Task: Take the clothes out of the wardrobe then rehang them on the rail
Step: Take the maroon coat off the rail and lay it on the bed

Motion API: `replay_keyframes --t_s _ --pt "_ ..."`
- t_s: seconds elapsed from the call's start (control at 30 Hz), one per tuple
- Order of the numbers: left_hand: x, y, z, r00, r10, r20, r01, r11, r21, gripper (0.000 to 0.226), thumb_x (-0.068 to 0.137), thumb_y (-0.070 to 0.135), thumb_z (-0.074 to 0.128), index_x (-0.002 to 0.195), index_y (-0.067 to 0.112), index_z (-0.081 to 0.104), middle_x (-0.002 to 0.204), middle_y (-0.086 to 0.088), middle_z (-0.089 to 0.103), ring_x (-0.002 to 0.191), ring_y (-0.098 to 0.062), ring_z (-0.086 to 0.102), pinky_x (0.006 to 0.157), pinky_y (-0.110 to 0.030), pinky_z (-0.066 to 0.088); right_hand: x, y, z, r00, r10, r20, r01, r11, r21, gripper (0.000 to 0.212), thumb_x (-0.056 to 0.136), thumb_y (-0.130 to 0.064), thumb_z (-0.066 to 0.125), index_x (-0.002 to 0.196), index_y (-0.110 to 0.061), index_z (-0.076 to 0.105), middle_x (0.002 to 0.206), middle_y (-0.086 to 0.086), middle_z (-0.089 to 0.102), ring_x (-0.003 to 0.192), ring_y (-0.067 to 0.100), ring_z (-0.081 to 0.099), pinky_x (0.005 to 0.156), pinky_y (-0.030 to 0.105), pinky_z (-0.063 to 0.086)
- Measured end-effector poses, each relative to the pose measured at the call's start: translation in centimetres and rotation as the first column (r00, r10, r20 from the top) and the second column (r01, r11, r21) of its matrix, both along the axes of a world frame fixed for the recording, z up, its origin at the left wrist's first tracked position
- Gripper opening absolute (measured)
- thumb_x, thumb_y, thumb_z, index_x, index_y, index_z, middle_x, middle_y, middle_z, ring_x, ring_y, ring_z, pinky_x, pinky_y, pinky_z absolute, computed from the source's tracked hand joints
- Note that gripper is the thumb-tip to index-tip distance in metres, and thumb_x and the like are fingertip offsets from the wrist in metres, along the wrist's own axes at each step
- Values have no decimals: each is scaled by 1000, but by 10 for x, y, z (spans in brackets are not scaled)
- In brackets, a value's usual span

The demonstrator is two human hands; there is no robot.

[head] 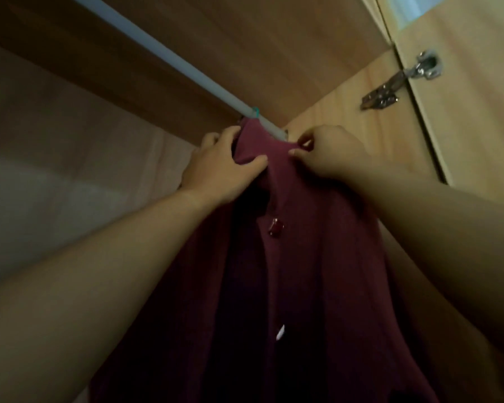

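Both hands reach up to the neck of a maroon garment (pixel 303 257) inside the wardrobe (pixel 245 39): the left hand (pixel 224 167) curls fingers and thumb round the collar fold, while the right hand (pixel 330 155) pinches the cloth at the shoulder between thumb and fingertip. The garment hangs from a teal hanger hook (pixel 255 112) seated over the white rail (pixel 157 50), close to the rail's end by the side panel (pixel 346 112). Judging by the grip, the step in hand is either lifting this piece off or straightening it on its hanger; the frame does not settle which. Either way the next move calls for guiding the hook cleanly over the rail without the cloth slipping. Counted: one garment, one hook, one rail, two buttons (pixel 275 227), one door hinge (pixel 402 80)
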State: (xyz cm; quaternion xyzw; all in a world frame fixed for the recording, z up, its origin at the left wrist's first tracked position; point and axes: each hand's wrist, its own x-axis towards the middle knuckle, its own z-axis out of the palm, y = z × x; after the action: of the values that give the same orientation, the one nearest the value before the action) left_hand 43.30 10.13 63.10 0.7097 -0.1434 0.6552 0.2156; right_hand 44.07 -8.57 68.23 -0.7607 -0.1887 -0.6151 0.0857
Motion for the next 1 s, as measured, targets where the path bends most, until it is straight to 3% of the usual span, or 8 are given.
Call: replay_keyframes --t_s 0.1,0.23,0.37,0.5,0.67,0.77,1.0 --pt "21 8 9 997 37 -61 -36 999 18 79 71 67 49 141 36 30 145 -4 32 127 -29 41 101 -47 42 11 3 11 999 -5 34 5 1000 25 31 87 -43 60 109 -21 65 104 6 66 95 22 59 70 26 39" --pt "54 10 9 986 16 -167 -18 1000 -11 76 82 55 54 147 31 22 154 -7 19 136 -32 32 109 -42 32 27 7 20 1000 -5 -23 5 1000 -14 32 88 -42 60 112 -22 65 106 6 65 97 22 59 72 26 40" --pt "77 6 -5 995 -35 -91 41 997 69 67 92 44 43 150 30 12 155 -4 22 139 -25 29 111 -36 27 45 12 23 997 67 -29 -67 998 21 35 87 -41 62 115 -20 64 110 5 65 99 21 59 72 25 40" --pt "82 7 -13 999 -40 -27 42 995 92 67 96 41 37 150 28 -1 156 1 21 140 -20 25 111 -34 25 57 10 26 985 174 14 -175 979 106 25 86 -36 65 109 -26 67 107 1 65 85 14 51 70 24 37" --pt "80 1 6 996 86 -23 -84 991 109 58 97 42 35 148 18 23 154 -3 28 140 -21 26 111 -26 18 55 11 40 973 214 87 -226 959 168 19 86 -31 65 105 -31 68 110 -3 65 100 17 59 75 24 42" --pt "72 -5 23 998 59 -24 -56 993 108 57 97 42 35 148 19 24 153 -4 29 140 -21 26 111 -27 18 45 9 57 973 187 138 -214 952 218 18 84 -31 67 102 -30 69 107 0 67 101 21 61 79 28 48" --pt "53 -5 4 994 10 -108 10 983 185 55 95 42 41 146 25 30 151 -1 32 139 -18 28 110 -26 20 45 1 12 970 185 159 -222 942 253 20 86 -32 65 105 -34 69 111 -1 66 104 22 59 74 25 39"
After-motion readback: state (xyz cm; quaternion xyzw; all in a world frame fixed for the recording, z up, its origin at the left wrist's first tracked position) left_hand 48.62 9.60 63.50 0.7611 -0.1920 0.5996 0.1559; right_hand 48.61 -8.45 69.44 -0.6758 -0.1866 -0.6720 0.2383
